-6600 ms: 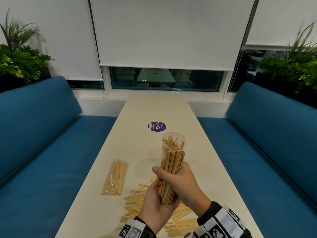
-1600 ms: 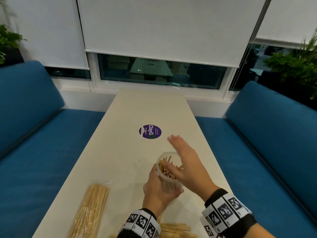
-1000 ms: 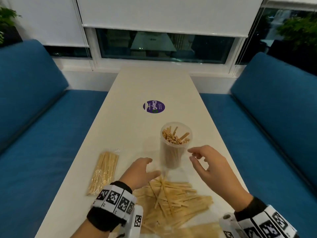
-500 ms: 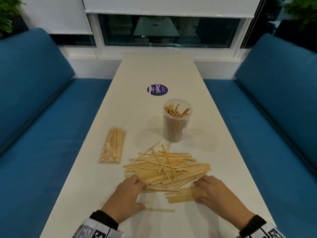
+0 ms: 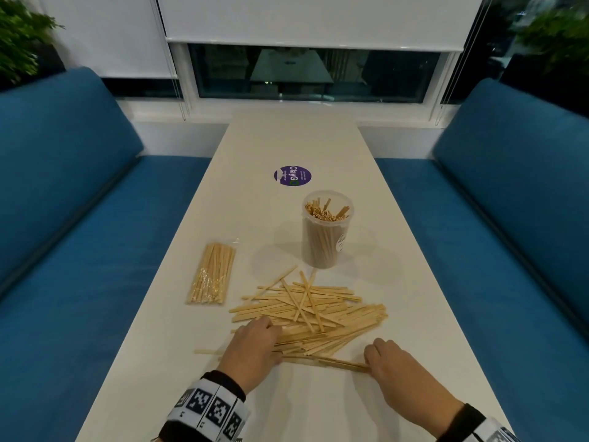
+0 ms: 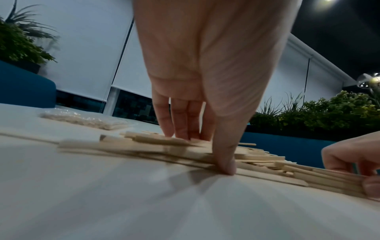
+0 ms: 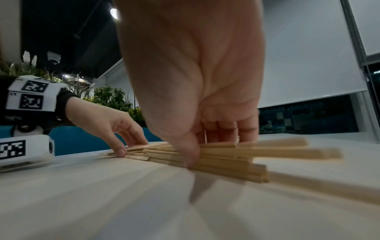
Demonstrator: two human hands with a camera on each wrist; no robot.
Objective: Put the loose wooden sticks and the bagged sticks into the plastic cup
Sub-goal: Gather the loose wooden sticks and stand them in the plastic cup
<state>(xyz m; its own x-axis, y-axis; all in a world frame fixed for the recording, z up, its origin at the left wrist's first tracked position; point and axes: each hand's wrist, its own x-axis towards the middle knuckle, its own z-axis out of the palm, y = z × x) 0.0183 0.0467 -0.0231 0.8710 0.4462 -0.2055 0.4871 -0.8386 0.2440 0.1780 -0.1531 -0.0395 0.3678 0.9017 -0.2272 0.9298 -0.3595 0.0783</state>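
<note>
**Desk:** How many containers are on the table [image 5: 287, 138]?

**Photographer:** One clear plastic cup [image 5: 326, 240], upright and already crowded with sticks, just beyond the heap. One purple sticker [image 5: 292, 176] lies past it.

**Desk:** And the sticks outside the cup?

**Photographer:** One heap of loose wooden sticks [image 5: 315, 311], too many to count, at the near middle. One packet of bagged sticks [image 5: 212, 274] lies flat to its left, apart from it.

**Desk:** Hands?

**Photographer:** Two. The left hand [image 5: 255, 346] pinches the heap's near-left edge, four fingers together on top, thumb tip at the tabletop. The right hand [image 5: 392, 368] pinches the near-right stick ends, fingers curled over them, thumb against their near edge.
</note>
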